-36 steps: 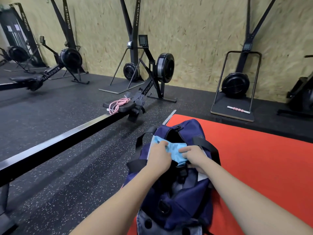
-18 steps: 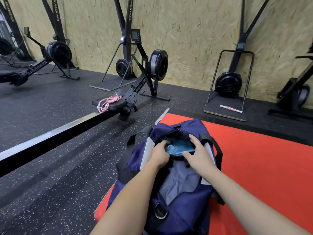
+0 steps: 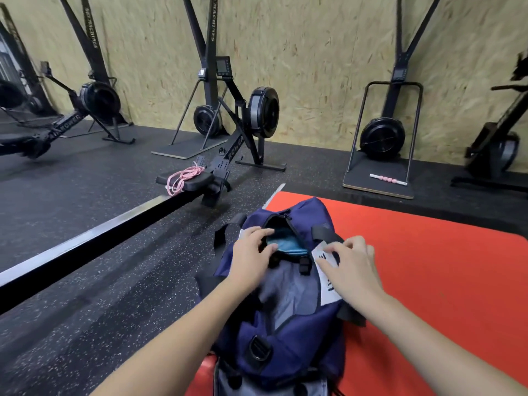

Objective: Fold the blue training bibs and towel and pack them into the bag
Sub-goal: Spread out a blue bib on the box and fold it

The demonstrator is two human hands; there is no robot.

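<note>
A navy bag (image 3: 288, 310) lies on a red mat (image 3: 428, 281). The light blue cloth (image 3: 288, 247), held above the bag's opening a second ago, now sits inside. The left hand (image 3: 253, 252) rests loosely curled at the opening; the right hand (image 3: 350, 261) has moved onto the bag's right side, fingers relaxed. This item looks packed.

I see the bag (image 3: 285, 318) lying on the red mat (image 3: 428, 281), its zip mouth open at the far end, narrow, with blue cloth (image 3: 288, 247) already filling it. My left hand (image 3: 251, 252) sits on the mouth's left lip and my right hand (image 3: 351, 261) on its right flank, so the gap between them is tight. The mat to the right lies bare. To the left, the rower rail (image 3: 114, 238) bars the floor.
</note>
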